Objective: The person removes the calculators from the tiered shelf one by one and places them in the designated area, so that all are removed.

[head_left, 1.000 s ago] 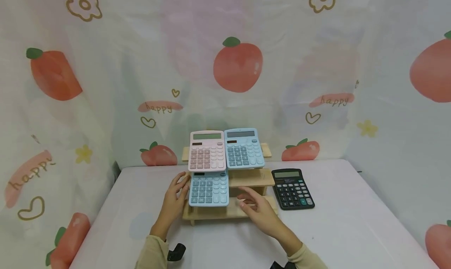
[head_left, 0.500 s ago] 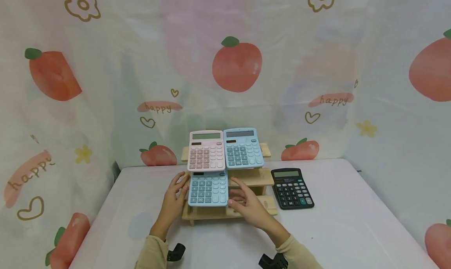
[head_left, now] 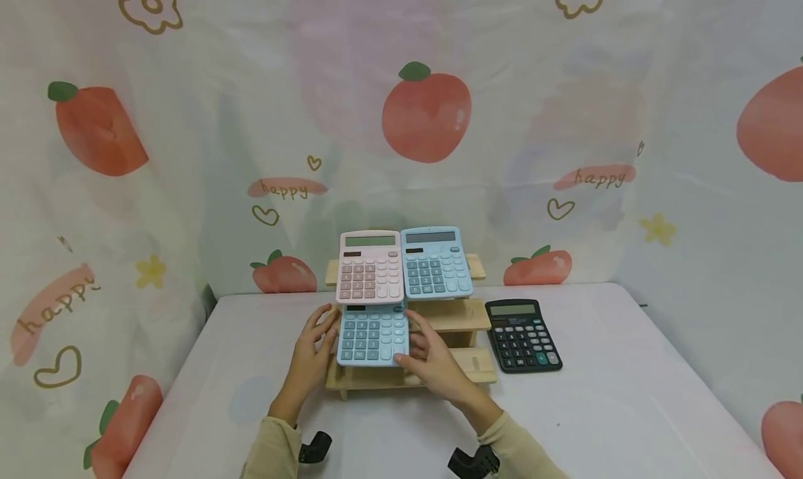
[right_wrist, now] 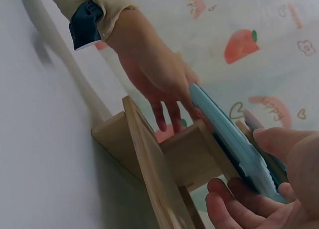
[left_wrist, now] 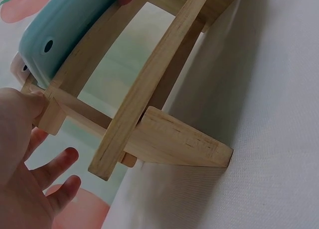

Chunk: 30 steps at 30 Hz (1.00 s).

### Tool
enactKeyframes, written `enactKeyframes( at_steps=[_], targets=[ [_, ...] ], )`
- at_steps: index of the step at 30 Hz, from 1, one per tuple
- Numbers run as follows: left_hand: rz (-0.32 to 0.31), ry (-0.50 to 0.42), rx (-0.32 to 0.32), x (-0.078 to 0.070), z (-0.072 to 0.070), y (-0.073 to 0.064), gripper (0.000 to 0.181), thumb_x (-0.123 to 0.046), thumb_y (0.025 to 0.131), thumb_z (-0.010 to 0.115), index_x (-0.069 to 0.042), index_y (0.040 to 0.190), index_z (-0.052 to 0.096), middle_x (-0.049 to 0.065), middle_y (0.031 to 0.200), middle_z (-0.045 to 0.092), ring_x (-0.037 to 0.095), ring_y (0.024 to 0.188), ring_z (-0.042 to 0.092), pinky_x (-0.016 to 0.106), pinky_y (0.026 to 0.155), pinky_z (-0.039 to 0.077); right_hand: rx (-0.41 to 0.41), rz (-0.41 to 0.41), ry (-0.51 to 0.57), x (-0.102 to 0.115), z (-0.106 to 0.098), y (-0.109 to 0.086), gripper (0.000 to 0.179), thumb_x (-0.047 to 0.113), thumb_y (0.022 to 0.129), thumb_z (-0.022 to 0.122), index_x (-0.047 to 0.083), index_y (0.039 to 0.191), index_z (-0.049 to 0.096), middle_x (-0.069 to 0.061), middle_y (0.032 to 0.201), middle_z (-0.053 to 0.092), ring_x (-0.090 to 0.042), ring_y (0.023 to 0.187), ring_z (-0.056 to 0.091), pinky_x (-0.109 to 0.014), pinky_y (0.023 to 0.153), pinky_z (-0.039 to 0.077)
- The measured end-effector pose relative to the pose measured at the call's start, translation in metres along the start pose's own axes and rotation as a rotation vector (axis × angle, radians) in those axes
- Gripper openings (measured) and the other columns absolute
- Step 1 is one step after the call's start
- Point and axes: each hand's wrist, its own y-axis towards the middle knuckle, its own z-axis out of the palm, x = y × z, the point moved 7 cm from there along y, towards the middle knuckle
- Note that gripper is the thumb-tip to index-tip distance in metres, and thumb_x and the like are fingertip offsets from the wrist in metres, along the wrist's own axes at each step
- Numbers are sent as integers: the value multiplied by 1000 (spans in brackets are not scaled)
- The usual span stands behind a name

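A blue calculator [head_left: 371,337] leans on the middle shelf of a tiered wooden stand [head_left: 452,317], its top hidden behind the pink calculator [head_left: 370,273] above. My right hand [head_left: 439,369] holds its right edge, thumb on the front face near the lower corner and fingers behind; the right wrist view shows this grip on the blue calculator [right_wrist: 227,134] too. At the stand's left end, my left hand [head_left: 309,359] grips the shelf end between thumb and index finger, as the left wrist view shows, its other fingers [left_wrist: 57,167] spread loosely. Another blue calculator [head_left: 436,264] stands beside the pink one.
To the right of the stand, a black calculator [head_left: 523,336] lies on the white table [head_left: 615,395]. The bottom shelf [head_left: 420,378] juts out in front. A fruit-patterned cloth [head_left: 426,200] hangs close behind the stand.
My right hand has moved left from beside the stand's shelves to the lower blue calculator and now holds its right edge. My left hand has stayed at the stand's left end.
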Motion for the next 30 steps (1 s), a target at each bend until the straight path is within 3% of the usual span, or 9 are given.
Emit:
enactKeyframes(
  at_steps=[17, 30],
  targets=[
    [-17, -14, -4, 1, 1, 2, 43, -20, 107, 52, 1, 145, 53, 14, 160, 40, 40, 148, 38, 63, 105, 43, 16, 41, 181, -1, 3, 2, 89, -4, 93, 65, 13, 163, 13, -33, 154, 41, -37, 128, 61, -26, 95, 56],
    [-38, -17, 6, 3, 1, 0, 44, -21, 107, 52, 1, 145, 52, 13, 161, 39, 39, 149, 36, 63, 106, 43, 104, 102, 345, -4, 1, -6, 93, -7, 93, 59, 24, 164, 9, -29, 164, 24, -22, 132, 58, -27, 100, 53]
  ],
)
